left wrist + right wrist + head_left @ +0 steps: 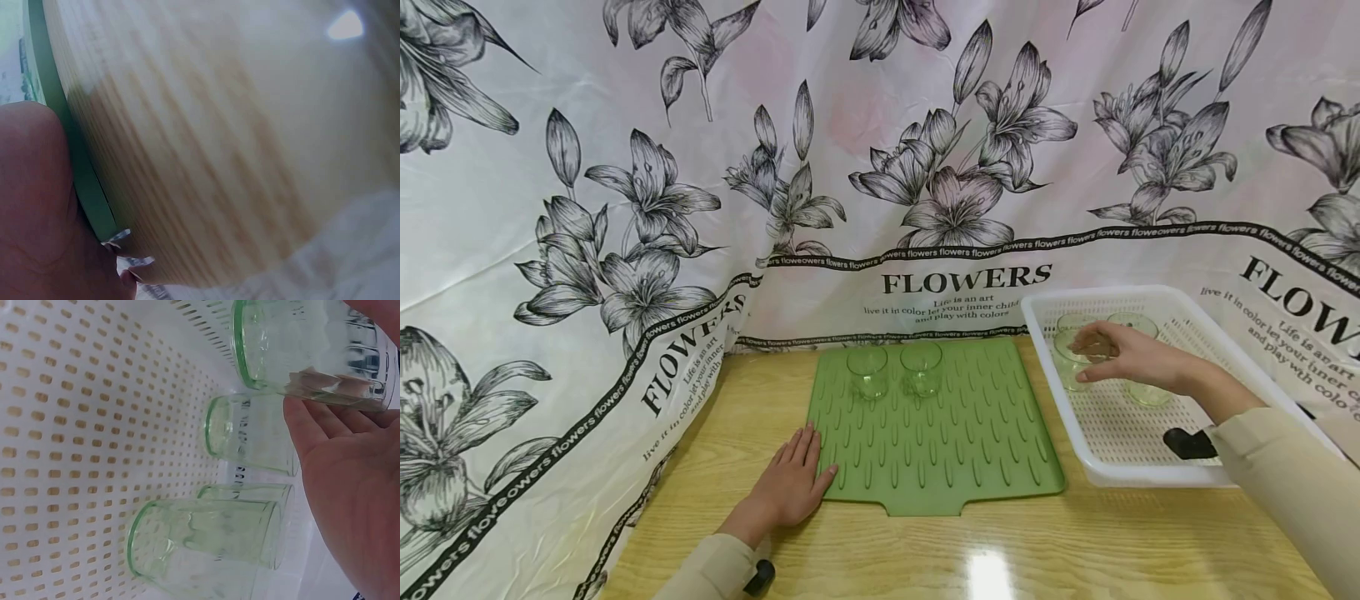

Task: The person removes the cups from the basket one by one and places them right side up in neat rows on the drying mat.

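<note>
My right hand [1138, 358] reaches over the white basket and grips a clear, green-tinted drinking glass [294, 350], thumb on one side and fingers on the other. Around it in the basket stand more such glasses, among them a nearer glass [200, 540] and a farther glass [250, 434]. My left hand [790, 483] lies flat on the table, its fingers straight along the left edge of a green drying mat [925, 467] and its thumb at the mat's near left corner. Towards the back of the mat stand two glasses, a left glass [868, 375] and a right glass [921, 372].
The white perforated basket [1093, 467] stands right of the mat on the wooden table [850, 558]. A flower-printed cloth [820, 167] hangs behind the table and along its left side. Black devices sit at both wrists.
</note>
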The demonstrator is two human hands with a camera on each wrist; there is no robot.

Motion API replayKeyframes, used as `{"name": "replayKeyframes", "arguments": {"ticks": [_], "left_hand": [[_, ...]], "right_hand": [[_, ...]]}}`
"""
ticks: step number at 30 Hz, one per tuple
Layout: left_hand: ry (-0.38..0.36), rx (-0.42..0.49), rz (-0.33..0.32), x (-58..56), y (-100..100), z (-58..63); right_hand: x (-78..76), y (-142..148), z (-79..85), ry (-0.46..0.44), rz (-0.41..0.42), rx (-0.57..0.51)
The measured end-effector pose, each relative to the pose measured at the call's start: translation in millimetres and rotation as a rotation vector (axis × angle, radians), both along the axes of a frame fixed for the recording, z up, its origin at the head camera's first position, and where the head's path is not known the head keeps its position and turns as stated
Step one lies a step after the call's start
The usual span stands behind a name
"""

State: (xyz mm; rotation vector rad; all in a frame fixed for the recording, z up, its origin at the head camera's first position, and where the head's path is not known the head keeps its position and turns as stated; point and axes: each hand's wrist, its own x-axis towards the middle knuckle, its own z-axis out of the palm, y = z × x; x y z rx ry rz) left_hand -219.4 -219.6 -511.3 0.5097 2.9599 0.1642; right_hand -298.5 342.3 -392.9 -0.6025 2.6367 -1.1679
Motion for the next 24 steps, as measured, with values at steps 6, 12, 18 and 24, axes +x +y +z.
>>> {"name": "replayKeyframes", "arguments": {"ticks": [6, 12, 18, 24], "left_hand": [[-0.002, 0.009, -0.002, 1.5, 0, -0.2], [-0.015, -0.014, 0.002, 2.6, 2, 5.5], [-0.032, 0.034, -0.007, 5.8, 4, 12.9], [-0.004, 0.01, -0.004, 3.2, 2, 5.0]], "right_hand": [[2.6, -3, 4.7, -0.013, 0.003, -0.055], [3.8, -5, 9.3, 0.002, -0.011, -0.081], [5.0, -6, 14.0, 0.032, -0.026, -0.07], [7.1, -6, 21.3, 0.039, -0.042, -0.065]]}}
